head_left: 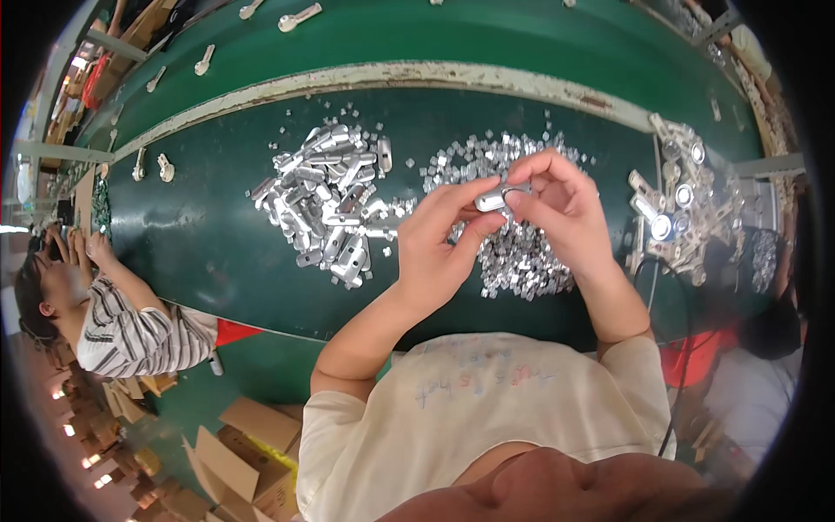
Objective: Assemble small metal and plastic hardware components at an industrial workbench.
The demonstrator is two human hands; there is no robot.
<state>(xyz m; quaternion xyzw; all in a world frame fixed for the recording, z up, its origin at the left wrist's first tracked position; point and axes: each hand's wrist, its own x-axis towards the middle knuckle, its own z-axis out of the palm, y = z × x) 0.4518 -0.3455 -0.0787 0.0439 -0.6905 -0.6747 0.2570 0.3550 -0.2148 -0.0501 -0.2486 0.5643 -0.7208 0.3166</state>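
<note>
Between my two hands, above the green table [209, 235], is a small silver metal casing [490, 202] with rounded ends. My left hand [439, 235] pinches its left end between thumb and fingers. My right hand [561, 204] closes on its other end, the thumb pressed against it; whether a smaller part sits under that thumb I cannot tell. Beneath my hands spreads a heap of tiny silver metal pieces [522, 270]. Left of it lies a pile of similar elongated silver casings [317, 178], some with a slot.
At the right is a heap of pale handle-shaped parts with round ends [683, 204]. A worn pale rail [391, 76] divides the table from a green belt [487, 35] bearing scattered parts. A co-worker in a striped top [130, 326] sits left; open cardboard boxes [235, 461] stand below.
</note>
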